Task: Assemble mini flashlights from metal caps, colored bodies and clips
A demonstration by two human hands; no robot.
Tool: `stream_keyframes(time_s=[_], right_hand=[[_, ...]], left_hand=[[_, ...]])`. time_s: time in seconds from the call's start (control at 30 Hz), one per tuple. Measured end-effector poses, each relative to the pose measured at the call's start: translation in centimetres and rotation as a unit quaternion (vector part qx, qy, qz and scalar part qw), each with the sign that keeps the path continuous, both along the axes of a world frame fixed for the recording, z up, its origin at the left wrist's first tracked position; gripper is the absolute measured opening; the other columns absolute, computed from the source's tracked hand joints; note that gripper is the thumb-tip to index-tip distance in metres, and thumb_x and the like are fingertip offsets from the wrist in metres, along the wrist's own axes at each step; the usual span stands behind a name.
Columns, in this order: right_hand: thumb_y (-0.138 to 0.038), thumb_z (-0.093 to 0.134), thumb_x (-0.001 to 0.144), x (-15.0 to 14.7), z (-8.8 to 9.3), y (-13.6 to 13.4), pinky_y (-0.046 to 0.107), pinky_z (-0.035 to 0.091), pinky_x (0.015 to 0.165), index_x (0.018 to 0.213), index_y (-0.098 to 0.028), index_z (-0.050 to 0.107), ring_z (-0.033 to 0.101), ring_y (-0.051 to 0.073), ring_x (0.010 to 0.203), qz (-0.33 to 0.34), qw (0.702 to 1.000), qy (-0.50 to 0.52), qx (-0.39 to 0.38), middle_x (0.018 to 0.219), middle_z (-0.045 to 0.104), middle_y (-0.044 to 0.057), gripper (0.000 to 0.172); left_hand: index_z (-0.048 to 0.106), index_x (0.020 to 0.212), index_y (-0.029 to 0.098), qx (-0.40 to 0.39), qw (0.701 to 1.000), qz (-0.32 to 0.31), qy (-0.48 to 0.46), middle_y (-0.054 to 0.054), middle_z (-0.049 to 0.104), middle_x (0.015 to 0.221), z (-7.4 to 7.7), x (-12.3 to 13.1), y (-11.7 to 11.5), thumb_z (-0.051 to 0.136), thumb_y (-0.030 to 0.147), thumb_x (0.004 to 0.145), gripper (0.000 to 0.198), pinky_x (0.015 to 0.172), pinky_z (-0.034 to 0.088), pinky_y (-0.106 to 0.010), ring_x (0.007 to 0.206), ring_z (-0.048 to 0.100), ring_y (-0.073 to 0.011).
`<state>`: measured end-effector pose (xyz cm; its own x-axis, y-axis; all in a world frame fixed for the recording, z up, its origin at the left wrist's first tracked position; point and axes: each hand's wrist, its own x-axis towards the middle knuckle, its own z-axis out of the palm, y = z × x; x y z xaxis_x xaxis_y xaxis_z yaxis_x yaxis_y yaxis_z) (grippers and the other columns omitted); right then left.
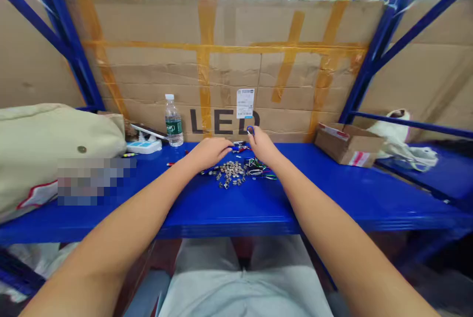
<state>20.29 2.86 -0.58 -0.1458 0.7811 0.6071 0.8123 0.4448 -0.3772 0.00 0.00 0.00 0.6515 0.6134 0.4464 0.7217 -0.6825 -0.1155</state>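
From the head view, the right hand (263, 148) pinches a small blue loop (249, 128), just beyond the metal pieces (231, 171) heaped on the blue table (229, 210). The left hand (210, 152) hovers beside them, fingers loosely bent; can't tell if they're gripping anything.
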Motion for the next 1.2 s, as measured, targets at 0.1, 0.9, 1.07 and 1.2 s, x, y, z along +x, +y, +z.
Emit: stream_keyframes(time_s=[0.1,0.9,1.07,1.2], right_hand=[[-0.023,0.037,0.092,1.2,0.1,-0.2,0.031,0.044,0.086,0.119,-0.01,0.056,0.059,0.024,0.106,0.006,0.991,-0.108,-0.081,0.116,0.064,0.017,0.036],[-0.029,0.02,0.098,-2.0,-1.2,-1.2,0.026,0.036,0.068,0.063,-0.014,0.059,0.058,0.018,0.068,0.048,0.991,0.016,-0.125,0.064,0.063,0.009,0.054],[-0.029,0.019,0.098,-2.4,-1.1,-1.5,0.026,0.034,0.065,0.068,-0.013,0.061,0.058,0.018,0.072,0.02,0.997,-0.015,-0.072,0.074,0.066,0.01,0.054],[-0.03,0.018,0.099,-2.5,-1.0,-1.7,0.026,0.033,0.064,0.068,-0.014,0.061,0.057,0.017,0.071,0.016,0.998,-0.032,-0.056,0.073,0.065,0.01,0.054]], left_hand=[[0.057,0.118,0.017,-0.014,0.999,0.001,-0.032,-0.008,0.064,0.119,0.1,-0.4,0.4,0.036,0.03,0.095,0.034,0.095,0.044,-0.035,0.11,0.058,-0.0211],[0.062,0.106,0.015,0.031,0.998,-0.003,-0.061,-0.009,0.069,0.102,-1.3,1.7,-0.1,0.04,0.032,0.095,0.03,0.082,0.046,-0.032,0.096,0.063,-0.0225],[0.063,0.091,0.015,-0.039,0.995,0.022,-0.089,-0.007,0.068,0.084,-0.9,1.6,-0.4,0.036,0.034,0.094,0.033,0.07,0.044,-0.031,0.079,0.063,-0.0215],[0.06,0.083,0.016,-0.137,0.98,0.002,-0.147,0.0,0.056,0.057,-0.8,1.1,-0.5,0.033,0.04,0.094,0.037,0.063,0.042,-0.028,0.06,0.056,-0.0168]])
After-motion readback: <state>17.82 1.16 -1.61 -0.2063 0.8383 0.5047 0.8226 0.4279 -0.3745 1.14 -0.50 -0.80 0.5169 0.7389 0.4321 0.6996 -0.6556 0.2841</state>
